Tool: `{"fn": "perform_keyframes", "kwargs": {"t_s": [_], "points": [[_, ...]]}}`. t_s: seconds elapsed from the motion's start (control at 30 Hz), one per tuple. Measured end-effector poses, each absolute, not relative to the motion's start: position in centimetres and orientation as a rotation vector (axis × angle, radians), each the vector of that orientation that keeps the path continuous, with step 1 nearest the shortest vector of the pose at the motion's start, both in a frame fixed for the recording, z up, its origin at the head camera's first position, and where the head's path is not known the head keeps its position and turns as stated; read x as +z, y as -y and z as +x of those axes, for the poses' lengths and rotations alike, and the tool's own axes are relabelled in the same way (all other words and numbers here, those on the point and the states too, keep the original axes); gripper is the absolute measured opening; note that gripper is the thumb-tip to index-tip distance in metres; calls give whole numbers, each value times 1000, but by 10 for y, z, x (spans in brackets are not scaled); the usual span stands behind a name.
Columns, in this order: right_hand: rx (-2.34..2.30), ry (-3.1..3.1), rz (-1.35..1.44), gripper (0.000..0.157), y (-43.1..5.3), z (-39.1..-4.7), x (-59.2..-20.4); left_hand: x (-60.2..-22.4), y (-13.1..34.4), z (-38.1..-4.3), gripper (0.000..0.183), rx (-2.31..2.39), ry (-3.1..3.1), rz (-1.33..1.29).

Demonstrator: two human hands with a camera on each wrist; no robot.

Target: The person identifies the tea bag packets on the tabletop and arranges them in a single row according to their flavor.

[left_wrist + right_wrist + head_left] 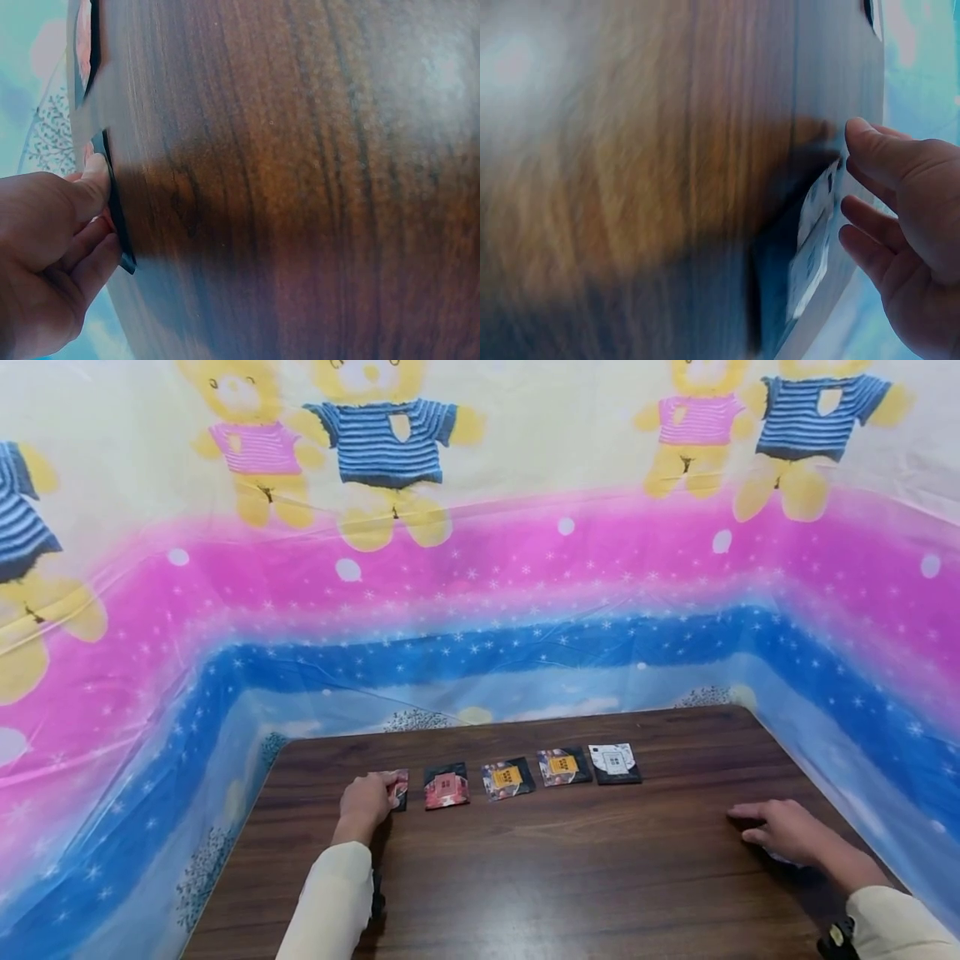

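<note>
My left hand [366, 802] is at the left end of a row of small flat packets. It grips a red-and-black packet [401, 791] lying on the table; in the left wrist view the thumb and fingers are on this packet [116, 202], partly covering it. Near the table's right side my right hand [787, 833] hovers with its fingers spread and slightly bent. Beneath it is a white-and-black packet [814, 240], mostly hidden in the head view. The right wrist view shows a gap between the fingertips and that packet.
Along the row stand a red packet [447, 786], two yellow-labelled packets [507, 778] and a white-and-black packet [615, 763]. The dark wooden table [562, 868] has rounded far corners. A printed cloth [487, 585] with bears hangs around it.
</note>
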State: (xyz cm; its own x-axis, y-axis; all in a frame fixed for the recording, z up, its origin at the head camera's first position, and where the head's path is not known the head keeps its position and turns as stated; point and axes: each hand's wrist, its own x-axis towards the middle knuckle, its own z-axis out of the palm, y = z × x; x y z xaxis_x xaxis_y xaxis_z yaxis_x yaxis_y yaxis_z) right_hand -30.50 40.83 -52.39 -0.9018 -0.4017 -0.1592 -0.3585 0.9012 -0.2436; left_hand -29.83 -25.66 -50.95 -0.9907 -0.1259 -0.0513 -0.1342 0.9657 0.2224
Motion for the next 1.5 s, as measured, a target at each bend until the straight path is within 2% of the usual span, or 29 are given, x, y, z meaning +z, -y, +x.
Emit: {"fn": "perform_keyframes", "kwargs": {"t_s": [0.23, 0.5, 0.67, 0.83, 0.93, 1.1, 1.5], "points": [[-304, -2843, -568, 43, -428, -298, -524, -514, 255, -299, 52, 365, -3064, -190], [-277, -2877, -650, 35, -446, -290, -518, -514, 252, -302, 53, 354, -3070, -175], [-300, -2866, -610, 32, -451, -287, -514, -510, 252, -303, 52, 370, -3065, -165], [-262, -2858, -591, 38, -455, -286, -519, -510, 253, -304, 51, 369, -3053, -175], [-140, -2894, -671, 42, -458, -286, -522, -511, 254, -304, 51, 354, -3060, -170], [-128, -2975, -791, 39, -458, -284, -530, -510, 257, -304, 50, 343, -3066, -193], [-234, -2942, -617, 41, -438, -290, -531, -513, 257, -304, 49, 336, -3047, -223]]}}
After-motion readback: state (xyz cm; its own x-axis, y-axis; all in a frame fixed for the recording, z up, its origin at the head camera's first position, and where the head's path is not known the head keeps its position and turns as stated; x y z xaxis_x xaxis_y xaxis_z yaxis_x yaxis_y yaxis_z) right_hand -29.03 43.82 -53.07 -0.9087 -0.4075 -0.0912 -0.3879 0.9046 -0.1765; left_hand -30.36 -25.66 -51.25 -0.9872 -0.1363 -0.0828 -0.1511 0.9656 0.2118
